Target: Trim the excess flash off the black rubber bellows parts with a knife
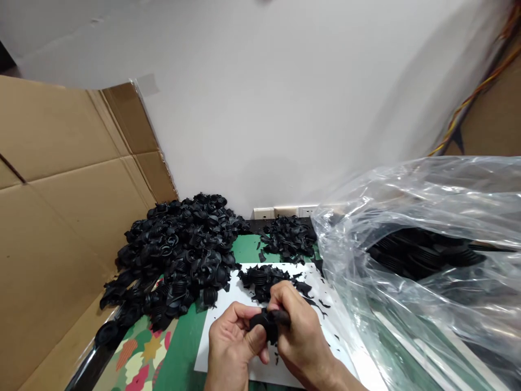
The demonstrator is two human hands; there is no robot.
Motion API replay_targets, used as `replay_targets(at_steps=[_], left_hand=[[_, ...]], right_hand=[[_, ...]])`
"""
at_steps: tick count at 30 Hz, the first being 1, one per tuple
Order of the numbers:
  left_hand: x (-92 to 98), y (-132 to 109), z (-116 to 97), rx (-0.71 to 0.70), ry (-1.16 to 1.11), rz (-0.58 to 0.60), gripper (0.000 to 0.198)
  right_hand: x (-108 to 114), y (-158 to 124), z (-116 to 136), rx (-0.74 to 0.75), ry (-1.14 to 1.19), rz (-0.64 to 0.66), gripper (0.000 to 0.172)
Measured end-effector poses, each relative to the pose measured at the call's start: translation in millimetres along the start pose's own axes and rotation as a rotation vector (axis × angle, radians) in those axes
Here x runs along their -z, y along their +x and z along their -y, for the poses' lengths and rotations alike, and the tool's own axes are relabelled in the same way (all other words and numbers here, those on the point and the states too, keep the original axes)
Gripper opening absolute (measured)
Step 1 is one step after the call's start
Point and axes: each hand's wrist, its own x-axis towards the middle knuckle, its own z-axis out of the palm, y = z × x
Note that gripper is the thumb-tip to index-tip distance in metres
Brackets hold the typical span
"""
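My left hand (236,339) pinches a round black rubber part (262,325) between thumb and fingers. Closed against the other side of it, my right hand (299,328) grips a dark piece at its edge; whether this is a flap of the same part or something separate, I cannot tell. Both hands are above a white sheet (205,347). Just beyond them lies a small heap of black ribbed rubber parts and torn scraps (260,277), with thin black shreds scattered to its right.
A large pile of black ribbed rubber parts (175,255) rises at the left against a cardboard sheet (73,141). Black scraps (288,236) lie at the back, near wall sockets (264,213). On the right, a clear plastic bag (350,217) holds more black parts (419,252).
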Motion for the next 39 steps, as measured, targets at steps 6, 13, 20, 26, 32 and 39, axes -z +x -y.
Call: replay_targets(at_steps=[6, 13, 20, 26, 32, 39], left_hand=[[9.1, -9, 9, 0.250, -0.070, 0.103, 0.028], [14.7, -3, 7, 0.242, -0.174, 0.028, 0.024], [25.9, 5, 8, 0.212, -0.258, -0.016, 0.023], [23.8, 5, 11, 0.179, -0.188, -0.034, 0.025], [23.1, 8, 5, 0.043, -0.030, -0.075, 0.028], [19.3, -4, -8, 0.094, 0.177, 0.018, 0.023]], right_hand=[[7, 13, -15, -0.080, -0.094, -0.024, 0.014], [22, 30, -29, -0.268, -0.018, 0.122, 0.020], [27, 27, -10, -0.316, 0.192, 0.295, 0.019], [27, 18, -1, -0.109, 0.163, 0.388, 0.014], [24, 10, 1, 0.280, -0.186, 0.410, 0.026], [22, 16, -5, 0.154, -0.185, 0.318, 0.016]])
